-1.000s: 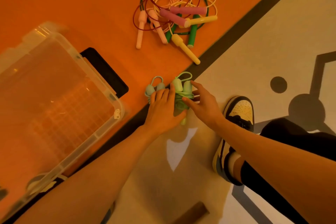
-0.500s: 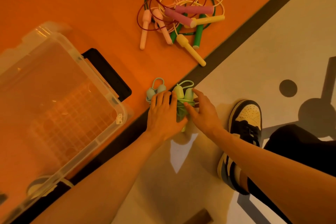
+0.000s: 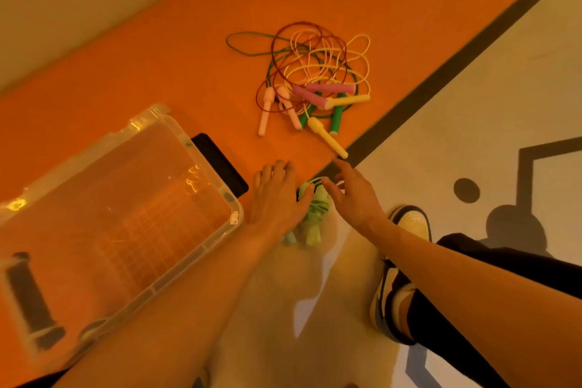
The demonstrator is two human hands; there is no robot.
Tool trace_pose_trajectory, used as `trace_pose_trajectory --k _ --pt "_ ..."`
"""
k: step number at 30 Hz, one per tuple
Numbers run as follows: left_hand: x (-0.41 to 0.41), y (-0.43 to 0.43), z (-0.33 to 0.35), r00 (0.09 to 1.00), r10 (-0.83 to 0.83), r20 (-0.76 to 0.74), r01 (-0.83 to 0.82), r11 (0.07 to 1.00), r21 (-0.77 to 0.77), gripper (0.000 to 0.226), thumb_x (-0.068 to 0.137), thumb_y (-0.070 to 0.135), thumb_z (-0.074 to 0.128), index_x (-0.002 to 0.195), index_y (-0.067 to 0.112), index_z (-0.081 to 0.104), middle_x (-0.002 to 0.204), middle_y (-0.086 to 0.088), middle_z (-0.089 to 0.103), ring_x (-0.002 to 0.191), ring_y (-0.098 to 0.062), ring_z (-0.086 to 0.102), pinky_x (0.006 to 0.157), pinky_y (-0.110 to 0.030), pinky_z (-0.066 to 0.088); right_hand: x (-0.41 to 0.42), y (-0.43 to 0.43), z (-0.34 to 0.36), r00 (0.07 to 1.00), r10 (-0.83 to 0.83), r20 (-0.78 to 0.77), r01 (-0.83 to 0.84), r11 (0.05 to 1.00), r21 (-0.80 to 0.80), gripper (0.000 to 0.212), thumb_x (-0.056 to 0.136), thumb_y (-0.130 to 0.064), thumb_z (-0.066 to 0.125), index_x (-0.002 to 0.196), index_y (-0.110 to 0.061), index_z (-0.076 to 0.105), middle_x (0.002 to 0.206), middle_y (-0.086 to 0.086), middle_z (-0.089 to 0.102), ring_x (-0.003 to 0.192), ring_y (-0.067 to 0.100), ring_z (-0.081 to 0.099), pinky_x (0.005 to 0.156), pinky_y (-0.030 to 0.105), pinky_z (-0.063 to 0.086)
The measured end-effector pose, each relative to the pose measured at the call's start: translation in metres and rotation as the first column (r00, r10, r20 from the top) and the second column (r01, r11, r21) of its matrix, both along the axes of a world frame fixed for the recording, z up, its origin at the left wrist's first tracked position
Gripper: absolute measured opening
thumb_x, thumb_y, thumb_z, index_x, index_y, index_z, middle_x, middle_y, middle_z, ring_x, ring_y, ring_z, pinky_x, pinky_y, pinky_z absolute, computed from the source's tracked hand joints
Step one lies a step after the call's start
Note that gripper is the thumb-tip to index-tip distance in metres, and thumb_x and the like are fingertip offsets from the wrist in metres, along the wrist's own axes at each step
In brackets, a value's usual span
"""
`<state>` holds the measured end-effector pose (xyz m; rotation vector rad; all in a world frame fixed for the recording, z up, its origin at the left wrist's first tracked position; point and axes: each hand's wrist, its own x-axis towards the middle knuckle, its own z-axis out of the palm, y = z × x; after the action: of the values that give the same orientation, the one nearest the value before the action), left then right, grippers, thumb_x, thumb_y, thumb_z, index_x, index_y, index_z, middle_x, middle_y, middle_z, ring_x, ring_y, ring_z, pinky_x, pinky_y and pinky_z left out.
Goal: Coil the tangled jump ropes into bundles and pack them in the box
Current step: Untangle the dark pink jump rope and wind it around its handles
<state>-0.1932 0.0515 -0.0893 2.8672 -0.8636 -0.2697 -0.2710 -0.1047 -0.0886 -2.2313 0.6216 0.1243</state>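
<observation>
Two coiled rope bundles lie side by side on the floor at the dark stripe. My left hand (image 3: 275, 195) lies over the pale blue bundle (image 3: 288, 238) and hides most of it, with its thumb pressed against the light green bundle (image 3: 315, 214). My right hand (image 3: 354, 195) hovers just right of the green bundle with fingers spread, its index tip near the bundle's top loop. A tangle of jump ropes (image 3: 315, 79) with pink, yellow and green handles lies farther off on the orange floor. The clear plastic box (image 3: 233, 208) stands to the left, with nothing in it.
A black flat piece (image 3: 220, 164) juts out from behind the box's far corner. A black latch (image 3: 28, 293) sits on the box's near end. My shoe (image 3: 409, 224) and dark trouser leg are at the right, beside the pale floor with dark markings.
The view has tilted up and away. My right hand has let go of the green bundle and spread its fingers. My left hand has slid over both bundles, thumb now on the green one.
</observation>
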Motion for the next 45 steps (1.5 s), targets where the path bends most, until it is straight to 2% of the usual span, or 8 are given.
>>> trace_pose_trajectory --k 12,17,22,25,31,35,40,45 --pt "0.020 -0.004 0.096 0.987 0.062 0.151 -0.052 0.996 -0.069 0.063 0.097 0.054 0.041 0.141 0.010 0.047 0.141 -0.009 0.050 0.123 -0.029 0.044 0.101 -0.043 0.034 0.030 -0.014 0.097 0.983 0.051 0.178 -0.037 0.996 -0.080 0.050 0.099 -0.043 0.053 0.145 -0.025 0.042 0.119 0.012 0.059 0.105 0.028 0.060 0.084 0.036 0.047" --pt "0.047 -0.018 0.095 0.984 0.126 0.126 -0.107 0.984 -0.143 0.068 0.097 0.058 0.029 0.150 0.015 0.038 0.141 -0.010 0.048 0.121 -0.029 0.044 0.100 -0.044 0.035 0.069 -0.041 0.110 0.957 0.072 0.283 -0.031 0.989 -0.145 0.041 0.101 -0.032 0.054 0.140 -0.020 0.050 0.127 0.012 0.060 0.112 0.028 0.056 0.083 0.036 0.046" --pt "0.088 -0.046 0.060 0.968 0.251 0.024 -0.242 0.953 -0.184 0.061 0.100 0.057 0.032 0.147 0.019 0.041 0.142 -0.012 0.049 0.125 -0.033 0.042 0.103 -0.047 0.033 0.123 -0.081 0.068 0.984 0.010 0.178 0.032 0.972 -0.232 0.049 0.101 -0.040 0.051 0.145 -0.022 0.043 0.135 0.015 0.055 0.116 0.030 0.056 0.087 0.039 0.048" --pt "0.113 -0.070 0.028 0.948 0.318 -0.023 -0.315 0.927 -0.204 0.063 0.100 0.059 0.030 0.147 0.018 0.041 0.144 -0.012 0.049 0.129 -0.034 0.041 0.105 -0.049 0.033 0.154 -0.103 0.032 0.986 0.041 0.159 -0.001 0.969 -0.246 0.050 0.099 -0.036 0.055 0.146 -0.023 0.042 0.135 0.014 0.055 0.119 0.030 0.055 0.085 0.035 0.046" --pt "0.148 -0.117 -0.030 0.911 0.377 -0.169 -0.413 0.853 -0.319 0.063 0.099 0.064 0.026 0.145 0.022 0.040 0.133 -0.010 0.060 0.129 -0.032 0.047 0.106 -0.054 0.036 0.206 -0.139 -0.031 0.986 0.088 0.139 -0.050 0.965 -0.258 0.045 0.097 -0.033 0.059 0.140 -0.024 0.050 0.127 0.012 0.059 0.111 0.029 0.059 0.087 0.043 0.052" --pt "0.169 -0.144 -0.055 0.904 0.369 -0.213 -0.422 0.850 -0.317 0.068 0.098 0.067 0.026 0.152 0.025 0.031 0.138 -0.008 0.058 0.134 -0.034 0.043 0.109 -0.051 0.031 0.235 -0.148 -0.061 0.986 0.121 0.118 -0.088 0.963 -0.253 0.044 0.094 -0.034 0.064 0.135 -0.020 0.056 0.131 0.011 0.059 0.117 0.029 0.056 0.086 0.034 0.045" --pt "0.187 -0.169 -0.080 0.934 0.325 -0.149 -0.356 0.884 -0.303 0.077 0.090 0.075 0.035 0.153 0.032 0.024 0.122 -0.002 0.067 0.124 -0.031 0.050 0.098 -0.046 0.039 0.258 -0.155 -0.078 0.976 0.214 0.033 -0.188 0.914 -0.359 0.045 0.088 -0.023 0.068 0.132 -0.023 0.059 0.128 0.010 0.062 0.119 0.031 0.054 0.095 0.044 0.046" --pt "0.194 -0.174 -0.098 0.933 0.339 -0.125 -0.361 0.872 -0.330 0.073 0.089 0.067 0.050 0.150 0.033 0.028 0.120 -0.001 0.066 0.120 -0.031 0.053 0.095 -0.046 0.042 0.267 -0.165 -0.090 0.955 0.296 -0.027 -0.284 0.880 -0.381 0.036 0.083 -0.025 0.071 0.118 -0.023 0.066 0.115 0.006 0.065 0.112 0.030 0.055 0.090 0.043 0.044"
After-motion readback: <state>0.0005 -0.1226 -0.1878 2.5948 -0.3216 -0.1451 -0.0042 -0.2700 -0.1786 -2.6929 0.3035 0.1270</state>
